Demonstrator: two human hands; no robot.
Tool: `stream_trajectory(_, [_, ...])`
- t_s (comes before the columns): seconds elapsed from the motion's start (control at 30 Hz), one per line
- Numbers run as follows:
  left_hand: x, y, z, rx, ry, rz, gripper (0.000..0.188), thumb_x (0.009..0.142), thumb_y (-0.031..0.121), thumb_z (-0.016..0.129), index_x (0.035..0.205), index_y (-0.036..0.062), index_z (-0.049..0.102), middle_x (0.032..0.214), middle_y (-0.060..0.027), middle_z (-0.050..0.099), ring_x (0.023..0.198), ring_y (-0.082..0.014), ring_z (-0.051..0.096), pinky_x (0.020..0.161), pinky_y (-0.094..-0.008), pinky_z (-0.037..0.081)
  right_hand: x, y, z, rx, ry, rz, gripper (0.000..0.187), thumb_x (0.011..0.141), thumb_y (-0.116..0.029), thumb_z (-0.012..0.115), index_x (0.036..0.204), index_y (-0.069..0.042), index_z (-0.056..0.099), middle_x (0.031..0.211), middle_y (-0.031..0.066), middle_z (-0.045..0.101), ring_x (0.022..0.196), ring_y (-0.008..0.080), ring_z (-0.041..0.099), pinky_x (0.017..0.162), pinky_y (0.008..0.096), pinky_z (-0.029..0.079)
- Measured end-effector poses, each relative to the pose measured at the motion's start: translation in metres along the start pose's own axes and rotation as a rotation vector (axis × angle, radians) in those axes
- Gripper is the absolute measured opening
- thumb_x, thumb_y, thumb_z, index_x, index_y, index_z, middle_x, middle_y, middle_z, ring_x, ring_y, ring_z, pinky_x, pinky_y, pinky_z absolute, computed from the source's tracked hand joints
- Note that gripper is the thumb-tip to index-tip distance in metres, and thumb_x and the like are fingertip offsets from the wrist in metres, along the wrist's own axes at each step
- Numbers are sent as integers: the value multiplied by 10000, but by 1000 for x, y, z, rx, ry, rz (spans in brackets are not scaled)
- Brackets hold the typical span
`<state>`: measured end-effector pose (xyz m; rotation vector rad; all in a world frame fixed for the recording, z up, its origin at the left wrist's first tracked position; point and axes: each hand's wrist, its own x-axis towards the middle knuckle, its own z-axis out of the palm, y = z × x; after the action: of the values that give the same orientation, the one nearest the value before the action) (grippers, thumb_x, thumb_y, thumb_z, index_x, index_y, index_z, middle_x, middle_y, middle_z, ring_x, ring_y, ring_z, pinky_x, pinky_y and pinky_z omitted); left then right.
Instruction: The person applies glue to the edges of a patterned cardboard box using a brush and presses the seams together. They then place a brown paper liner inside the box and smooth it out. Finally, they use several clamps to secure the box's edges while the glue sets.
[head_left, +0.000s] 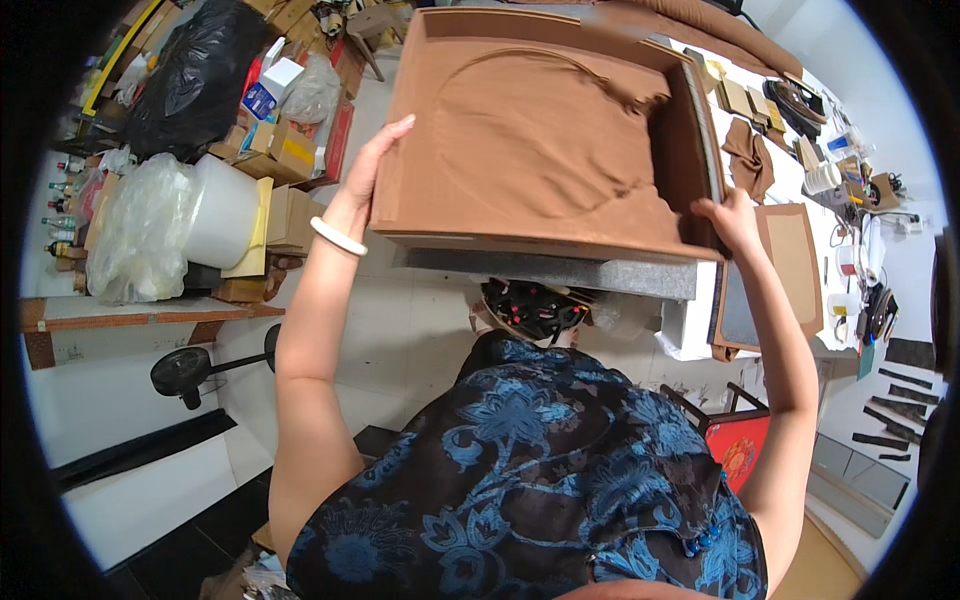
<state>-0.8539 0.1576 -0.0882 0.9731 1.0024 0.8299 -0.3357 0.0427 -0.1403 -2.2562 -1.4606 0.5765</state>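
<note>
A large, shallow brown box (460,232) with raised walls is held out in front of me, its open side facing me. Loose brown cloth (540,130) lines its inside, bunched into folds toward the right, with a round outline showing through. My left hand (372,165) grips the box's left side, thumb along the edge and the other fingers hidden behind it. At the lower right corner, my right hand (733,218) is closed around the right wall. A white bangle (338,237) circles my left wrist.
Below the box is a grey slab edge (560,275). To the right, a white table (790,190) bears a brown cloth scrap (748,158), a brown panel (790,265) and tools. Cartons (275,155), a black bag (200,75) and a white bucket (222,210) crowd the left.
</note>
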Motion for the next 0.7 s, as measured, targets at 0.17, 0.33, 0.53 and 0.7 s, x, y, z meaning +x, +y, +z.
stream_trajectory(0.17, [46, -12, -86, -220, -53, -146, 438, 908, 364, 654, 1200, 38, 638, 1078, -100, 713, 978, -207, 698, 847, -351, 568, 47, -60, 53, 113, -117, -38, 415, 689, -338, 806, 840, 45, 752, 755, 154, 728, 669, 244, 701, 676, 375, 548])
stream_trajectory(0.33, [73, -38, -122, -125, 71, -36, 412, 890, 382, 651, 1136, 51, 639, 1015, -90, 703, 911, -190, 694, 792, -335, 566, 39, -98, 76, -24, -86, 2, 422, 690, -345, 801, 854, 42, 757, 766, 143, 736, 665, 227, 705, 680, 362, 551])
stream_trajectory(0.53, [72, -55, -124, -97, 85, -113, 470, 842, 437, 684, 1137, 76, 625, 1021, -83, 678, 896, -201, 677, 777, -339, 555, 29, -94, 86, -101, -58, 74, 473, 694, -382, 809, 893, 43, 750, 759, 158, 730, 688, 240, 713, 686, 372, 556])
stream_trajectory(0.7, [75, -87, -137, -319, -3, -193, 369, 909, 353, 630, 1106, 43, 656, 1023, -103, 716, 897, -225, 718, 806, -356, 592, 28, -81, 106, -78, -26, 68, 467, 712, -393, 797, 902, 32, 757, 756, 157, 730, 700, 253, 724, 700, 385, 565])
